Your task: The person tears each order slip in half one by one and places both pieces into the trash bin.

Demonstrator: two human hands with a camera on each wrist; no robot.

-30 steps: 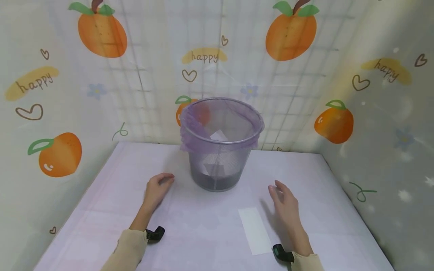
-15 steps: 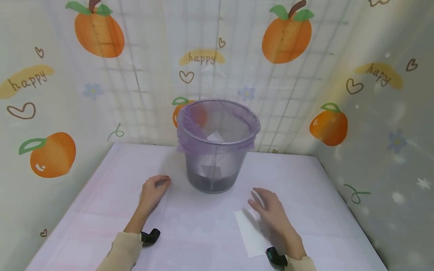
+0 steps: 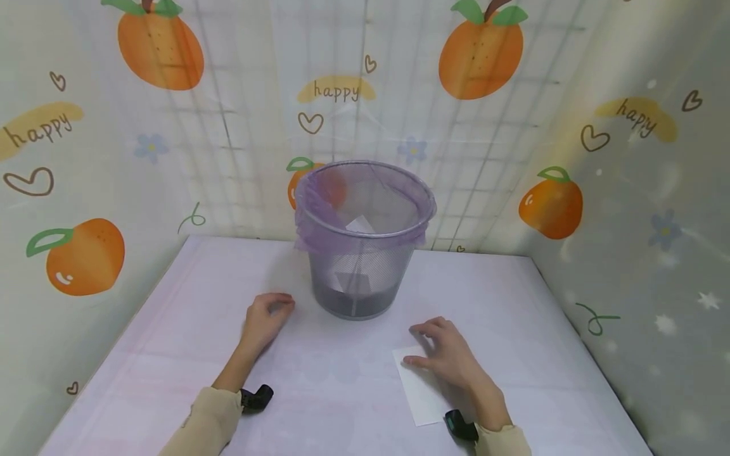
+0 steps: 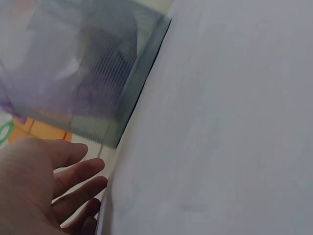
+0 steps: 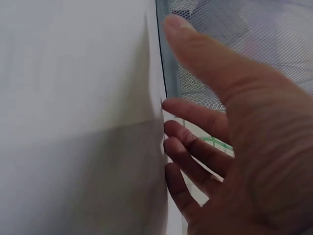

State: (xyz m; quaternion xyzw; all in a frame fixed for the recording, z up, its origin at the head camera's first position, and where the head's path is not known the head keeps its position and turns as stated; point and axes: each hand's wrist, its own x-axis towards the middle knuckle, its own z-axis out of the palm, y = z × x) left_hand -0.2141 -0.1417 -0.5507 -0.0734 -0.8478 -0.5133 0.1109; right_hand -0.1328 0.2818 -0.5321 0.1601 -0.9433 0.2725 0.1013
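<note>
A white slip of paper lies on the table, partly covered by my right hand. That hand reaches over the paper's far end with thumb and fingers apart, and nothing is between them. In the right wrist view its fingertips come down at the white surface; whether they touch it I cannot tell. To the left of the wire mesh wastebasket, my left hand rests on the table, fingers loosely bent and holding nothing. A purple bag lines the basket, and a piece of paper shows inside.
The white table ends at a back edge just behind the wastebasket. Around it hangs a curtain printed with oranges, hearts and the word "happy". Each wrist wears a small black camera.
My right hand has moved left and down, from beside the slip of paper to over its far part. The left hand stays nearly in place. The head view has shifted slightly.
</note>
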